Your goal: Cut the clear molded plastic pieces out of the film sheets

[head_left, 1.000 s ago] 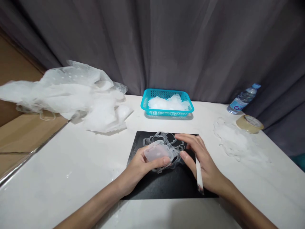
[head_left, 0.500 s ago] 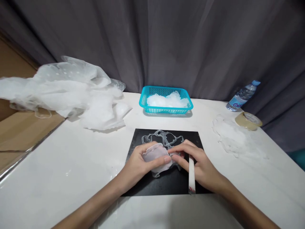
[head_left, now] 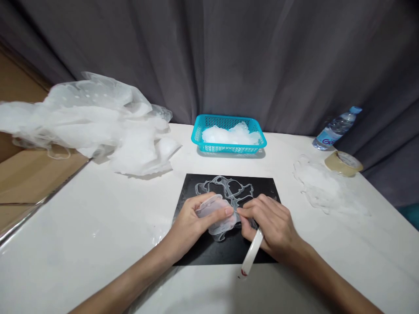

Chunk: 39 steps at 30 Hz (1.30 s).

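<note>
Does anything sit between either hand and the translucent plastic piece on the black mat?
Nothing visible does. The left hand already grips the translucent plastic piece over the black mat, and the right hand, holding a white stick, pinches the clear trim right beside it.

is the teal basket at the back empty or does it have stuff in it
Not empty. The teal basket holds a heap of translucent white plastic pieces that rises above its rim.

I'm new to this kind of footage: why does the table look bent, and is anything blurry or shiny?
Head view: wide lens bows the white table edges; soft overhead light, faint shadow under the turquoise plastic basket; mild sheen on the black mat; both hands sharp, left, right.
</note>
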{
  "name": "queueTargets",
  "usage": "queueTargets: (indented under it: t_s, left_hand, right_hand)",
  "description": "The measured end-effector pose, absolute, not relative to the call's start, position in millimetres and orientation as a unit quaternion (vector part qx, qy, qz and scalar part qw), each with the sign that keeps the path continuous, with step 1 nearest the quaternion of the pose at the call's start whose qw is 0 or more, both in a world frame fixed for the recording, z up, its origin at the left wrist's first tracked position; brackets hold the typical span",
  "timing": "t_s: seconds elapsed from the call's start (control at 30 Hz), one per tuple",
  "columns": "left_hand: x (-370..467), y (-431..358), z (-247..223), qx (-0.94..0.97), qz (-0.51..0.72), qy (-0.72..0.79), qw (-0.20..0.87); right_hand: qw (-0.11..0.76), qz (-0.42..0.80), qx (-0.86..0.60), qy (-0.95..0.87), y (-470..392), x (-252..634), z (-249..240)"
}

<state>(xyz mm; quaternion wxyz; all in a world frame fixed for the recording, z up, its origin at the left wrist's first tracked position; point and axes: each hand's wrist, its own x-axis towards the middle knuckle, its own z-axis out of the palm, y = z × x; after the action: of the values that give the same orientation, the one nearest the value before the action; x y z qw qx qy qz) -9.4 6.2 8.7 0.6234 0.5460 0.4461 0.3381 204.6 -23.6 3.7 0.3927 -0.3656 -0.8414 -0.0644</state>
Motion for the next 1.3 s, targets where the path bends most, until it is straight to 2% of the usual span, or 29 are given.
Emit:
queueTargets:
  t_s: [0.1,0.2,0.33,0.47,0.7,1.03,1.17,1.3]
  left_hand:
    - [-9,6,12,0.555,0.332,0.430,0.630]
    - [-10,7,16,0.576,0.320,0.414,0.629]
    - [-12,8,16,0.603,0.312,0.410,0.610]
    - [-13,7,14,0.635,0.297,0.424,0.573]
    - [-10,5,12,0.685,0.268,0.438,0.517]
    - [-2,6,2,0.651,0.275,0.477,0.522]
    - [-4,13,-2,0.602,0.314,0.506,0.532]
    - [-10,19,1,0.551,0.340,0.516,0.561]
  right_hand:
    - [0.410,-0.053,-0.361,-0.836,-24,204,3]
    - [0.422,0.044,-0.394,-0.816,-24,203,4]
    - [0.394,0.167,-0.420,-0.800,-25,205,8]
    - [0.380,0.189,-0.407,-0.809,-24,209,11]
    - [0.333,0.107,-0.387,-0.853,-23,210,6]
    - [0.288,-0.188,-0.342,-0.875,-19,198,-10]
    - [0.305,-0.194,-0.323,-0.875,-22,197,-8]
    - [0.358,-0.111,-0.325,-0.868,-25,199,-7]
